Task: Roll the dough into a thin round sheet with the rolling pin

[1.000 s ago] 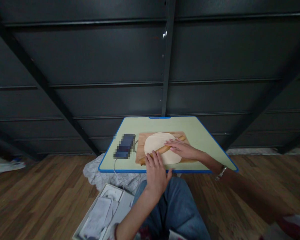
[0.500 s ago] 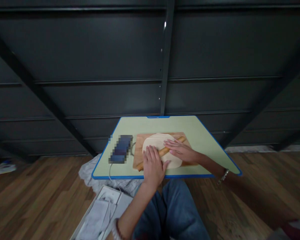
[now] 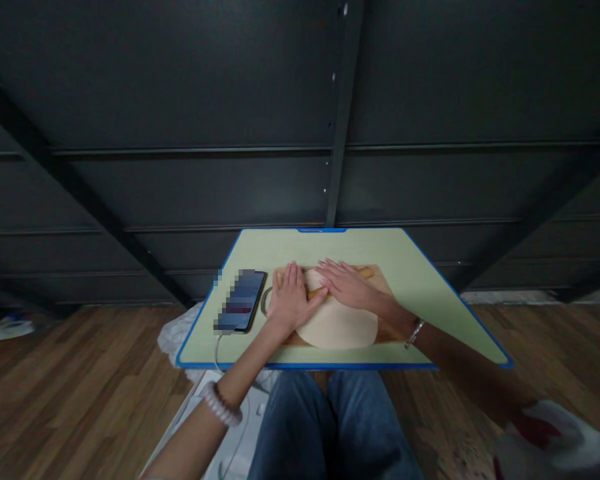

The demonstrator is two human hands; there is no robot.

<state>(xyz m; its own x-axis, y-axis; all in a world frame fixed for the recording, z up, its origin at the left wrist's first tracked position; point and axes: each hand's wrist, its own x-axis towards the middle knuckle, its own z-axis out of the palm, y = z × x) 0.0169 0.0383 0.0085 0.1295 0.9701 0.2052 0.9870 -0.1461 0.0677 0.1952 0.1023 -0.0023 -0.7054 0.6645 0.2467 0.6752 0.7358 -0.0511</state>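
Note:
A pale round sheet of dough (image 3: 343, 327) lies flat on a wooden board (image 3: 386, 320). Across its far part runs a wooden rolling pin (image 3: 316, 292), mostly hidden by my hands. My left hand (image 3: 291, 299) rests flat over the pin's left part, fingers stretched forward and thumb out to the right. On the pin's right part lies my right hand (image 3: 347, 283), palm down with fingers extended to the left. Neither hand wraps round the pin.
The board sits on a small green table (image 3: 430, 333) with a blue edge. A phone (image 3: 243, 301) with a white cable lies left of the board. Below the table's left front is a white box (image 3: 237, 427). A dark panelled wall (image 3: 240, 187) stands behind.
Both hands have moved away from me across the dough with the rolling pin, which lies straighter across now. More of the near dough shows. The camera view has shifted slightly.

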